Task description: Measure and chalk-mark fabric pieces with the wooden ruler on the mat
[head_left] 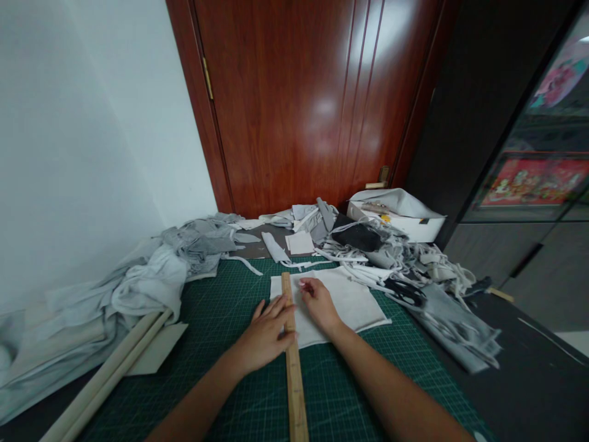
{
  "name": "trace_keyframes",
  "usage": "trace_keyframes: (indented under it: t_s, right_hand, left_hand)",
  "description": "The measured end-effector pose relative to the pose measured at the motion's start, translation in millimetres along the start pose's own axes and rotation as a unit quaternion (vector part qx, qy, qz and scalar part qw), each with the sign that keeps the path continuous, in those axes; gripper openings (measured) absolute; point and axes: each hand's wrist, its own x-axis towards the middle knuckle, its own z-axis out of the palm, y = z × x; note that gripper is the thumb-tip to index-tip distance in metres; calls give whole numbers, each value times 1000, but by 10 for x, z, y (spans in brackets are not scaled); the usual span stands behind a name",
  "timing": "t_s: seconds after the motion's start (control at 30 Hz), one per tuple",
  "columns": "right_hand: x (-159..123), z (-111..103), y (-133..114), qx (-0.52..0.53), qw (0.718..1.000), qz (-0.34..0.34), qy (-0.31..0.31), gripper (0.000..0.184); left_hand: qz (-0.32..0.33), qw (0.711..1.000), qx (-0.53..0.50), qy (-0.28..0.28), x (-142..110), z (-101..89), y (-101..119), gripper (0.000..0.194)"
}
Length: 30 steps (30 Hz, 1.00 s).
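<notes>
A long wooden ruler (pixel 294 380) runs away from me over the left part of a pale grey-white cloth piece (pixel 354 301). My left hand (pixel 267 337) holds the ruler down, its fingers and thumb laid across the wood. Just right of the ruler, above the cloth, is my right hand (pixel 319 304), its fingers curled into a pinch. A small whitish bit shows at its fingertips, too small to name. Both lie on a green gridded cutting mat (pixel 221 344).
Grey fabric (pixel 151 282) is heaped on the left, beside pale rolled tubes (pixel 110 374). Black-handled scissors (pixel 405 291) lie right of the cloth among scraps and strips. A white box (pixel 414 227) stands at the back right, before a wooden door (pixel 294 110).
</notes>
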Motion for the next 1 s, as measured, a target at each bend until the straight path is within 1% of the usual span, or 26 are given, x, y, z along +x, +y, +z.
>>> trace_keyframes:
  t_s: [0.13,0.33,0.53,0.67,0.73,0.87,1.0]
  right_hand:
    - [-2,2,-1,3,1000,3,-1,35]
    - [-4,-18,-47,-2,1000,10,-2,28]
    - [-7,-35,-106,6,999,22,-23,24]
    - [-14,-34,-127,4,999,25,-38,21]
    - [-18,-36,-136,1,999,22,-43,19]
    - [-19,-37,-163,-13,999,12,-41,18]
    - [-15,-11,-203,-19,999,17,-41,19]
  left_hand:
    - [-11,1000,-5,-2,5,-24,-15,47]
    - [-19,1000,-10,18,13,-16,-44,42]
    - [-10,997,5,74,41,35,-103,47]
    - [-3,995,20,93,73,60,-107,47]
    - [-2,995,29,92,84,70,-99,48]
    - [-8,997,34,65,89,91,-81,50]
    - [-6,998,36,51,74,97,-81,49]
